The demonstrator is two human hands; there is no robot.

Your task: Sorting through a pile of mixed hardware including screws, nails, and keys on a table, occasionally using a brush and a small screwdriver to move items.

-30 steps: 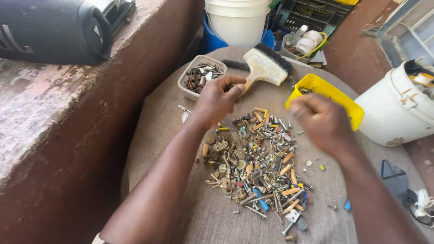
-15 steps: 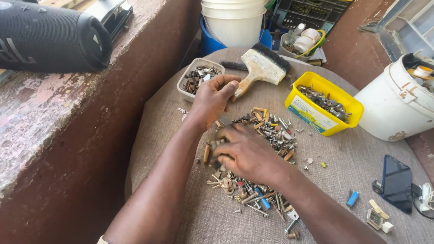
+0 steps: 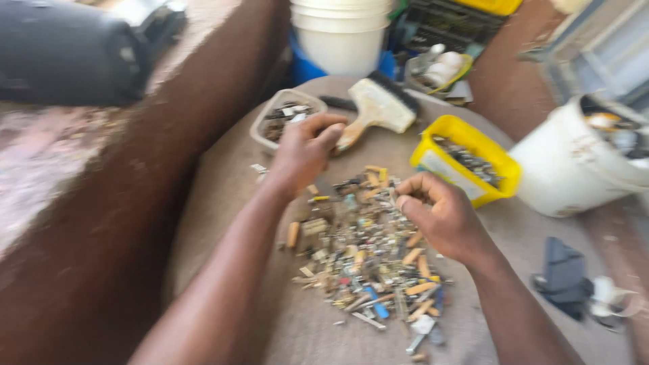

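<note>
Round tabletop (image 3: 223,223), covered in brownish cloth, set beside a reddish-brown wall ledge (image 3: 101,203); view is motion-blurred. Pile of small mixed hardware (image 3: 365,263) (screws, plugs, bits of metal and plastic) lies at the centre of the tabletop. Right hand (image 3: 436,216) sits at the pile's upper right edge, fingers curled and pinched together over the pieces; whether a piece is actually held between them cannot be told. Left hand (image 3: 304,152) is at the pile's far left edge, loosely closed, fingertips near the handle of a wide paintbrush (image 3: 378,108); contact with the handle is not clear. The two hands are apart, with the top of the pile between them.

Just beyond the left hand: a shallow pale tray (image 3: 263,125) holding dark small parts. Right of the pile: a yellow tub (image 3: 446,162) with grey metal pieces inside. Farther right: a white bucket (image 3: 568,176). Behind the brush: another white bucket (image 3: 341,40). Dark folded object (image 3: 561,274) lies at the right edge.
</note>
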